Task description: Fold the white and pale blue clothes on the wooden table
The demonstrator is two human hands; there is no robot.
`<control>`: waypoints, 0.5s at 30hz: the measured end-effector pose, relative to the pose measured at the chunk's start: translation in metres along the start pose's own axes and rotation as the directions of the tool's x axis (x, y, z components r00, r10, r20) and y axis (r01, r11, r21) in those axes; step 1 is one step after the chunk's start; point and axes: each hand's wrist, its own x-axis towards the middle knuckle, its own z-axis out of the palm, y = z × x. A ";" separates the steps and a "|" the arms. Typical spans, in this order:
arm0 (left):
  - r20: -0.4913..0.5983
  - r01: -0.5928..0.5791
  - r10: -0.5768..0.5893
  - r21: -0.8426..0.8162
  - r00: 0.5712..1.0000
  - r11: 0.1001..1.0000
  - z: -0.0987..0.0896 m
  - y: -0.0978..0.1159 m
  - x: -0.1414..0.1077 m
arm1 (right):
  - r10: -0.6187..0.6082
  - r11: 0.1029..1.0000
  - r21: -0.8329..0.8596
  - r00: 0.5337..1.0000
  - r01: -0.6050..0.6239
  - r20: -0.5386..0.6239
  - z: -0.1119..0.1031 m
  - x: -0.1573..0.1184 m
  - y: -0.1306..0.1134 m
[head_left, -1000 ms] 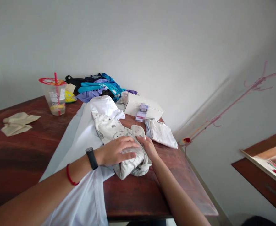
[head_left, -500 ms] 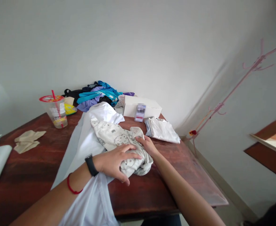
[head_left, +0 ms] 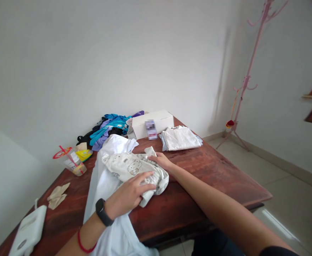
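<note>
A white garment with grey cartoon prints point(head_left: 130, 166) lies bunched on the dark wooden table point(head_left: 169, 209), partly over a long white cloth point(head_left: 102, 181) that hangs off the front edge. My left hand point(head_left: 129, 192), with a black band on its wrist, rests on the printed garment's near side, fingers spread. At the garment's right side, my right hand point(head_left: 160, 160) grips its folded edge between thumb and fingers.
Behind are a pile of blue, purple and black clothes point(head_left: 110, 126), a white box point(head_left: 156, 122) and folded white clothes point(head_left: 181, 138). To the left stand a plastic cup point(head_left: 74, 163), a beige cloth point(head_left: 58, 195) and a white device point(head_left: 29, 229). A pink rack point(head_left: 252, 64) is at right.
The head view has tilted and shifted. My left hand lies flatter on the printed garment, its thumb now tucked out of sight. The right hand keeps its hold on the garment's edge.
</note>
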 end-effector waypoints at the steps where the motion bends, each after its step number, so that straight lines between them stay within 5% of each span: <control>1: -0.028 -0.020 0.022 0.042 0.999 0.999 -0.002 0.002 0.002 | -0.016 1.000 0.008 1.000 0.017 -0.013 -0.001 0.001 0.001; 6: -0.276 0.025 -0.004 0.073 0.961 0.997 -0.039 0.001 -0.005 | -0.094 0.990 0.085 0.973 0.114 -0.211 -0.010 0.011 0.000; 8: -0.485 0.120 -0.122 -0.036 0.866 0.992 -0.066 0.001 -0.017 | -0.088 0.985 0.115 0.945 0.130 -0.314 -0.017 0.017 -0.001; 10: -0.631 0.226 -0.284 -0.173 0.722 0.959 -0.092 0.003 -0.035 | -0.065 0.982 0.141 0.922 0.127 -0.382 -0.024 0.022 -0.001; 12: -0.623 0.328 -0.433 -0.284 0.651 0.901 -0.112 0.002 -0.059 | -0.048 0.979 0.161 0.909 0.125 -0.413 -0.028 0.026 -0.001; 15: -0.373 0.478 -0.556 -0.286 0.743 0.831 -0.120 -0.005 -0.102 | -0.052 0.975 0.177 0.909 0.136 -0.413 -0.031 0.028 0.001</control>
